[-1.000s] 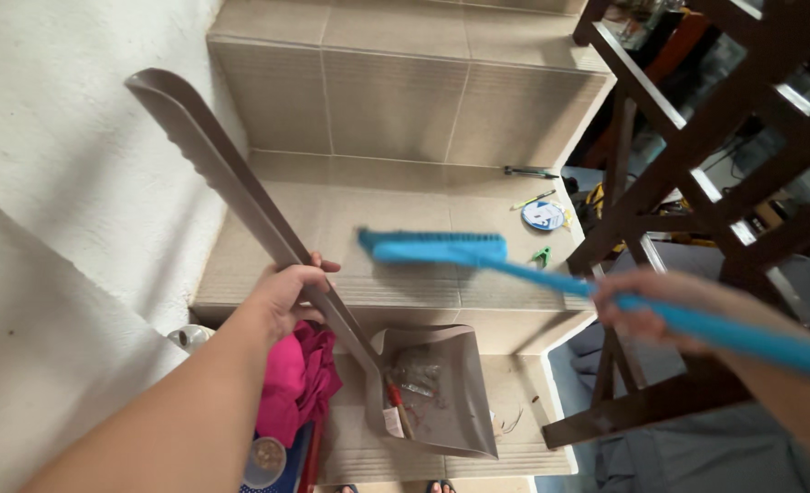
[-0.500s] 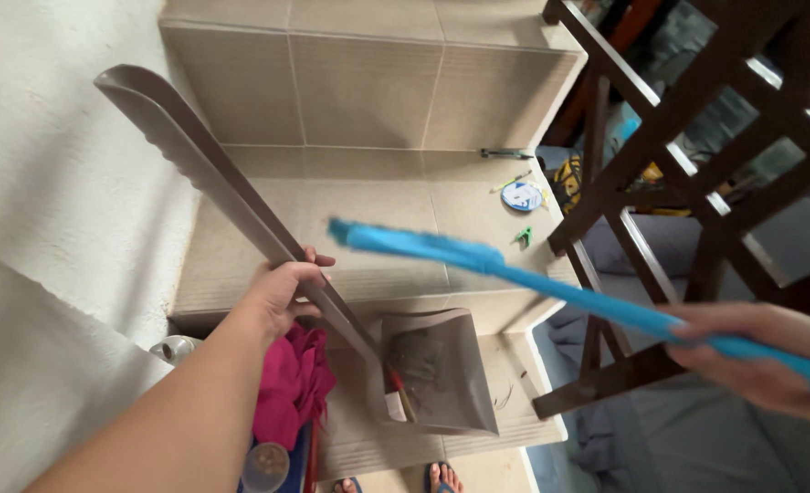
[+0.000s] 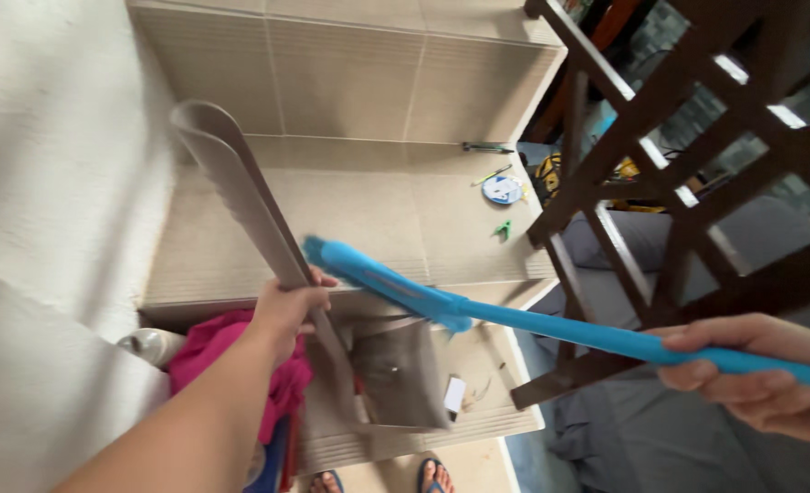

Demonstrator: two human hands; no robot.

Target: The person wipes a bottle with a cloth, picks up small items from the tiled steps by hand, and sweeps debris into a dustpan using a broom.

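Note:
My left hand [image 3: 288,306] grips the long grey handle of a dustpan [image 3: 396,379], whose scoop rests on a lower tiled step with bits of debris inside. My right hand [image 3: 759,372] is closed around the blue handle of a broom [image 3: 382,281]. The broom's blue head hangs in the air just above the dustpan, close to my left hand. The handle's upper end [image 3: 206,128] leans toward the white wall.
Tiled stairs [image 3: 350,210] rise ahead, with a blue round object [image 3: 501,189], a green clip [image 3: 503,230] and a dark tool [image 3: 487,147] near the right edge. A dark wooden railing [image 3: 642,155] stands on the right. A pink cloth [image 3: 218,351] lies at lower left; sandalled feet [image 3: 437,475] show below.
The broom head has swung down and left, from above the step to just over the dustpan. The dustpan handle tilted more upright and the scoop shifted slightly; the view moved left.

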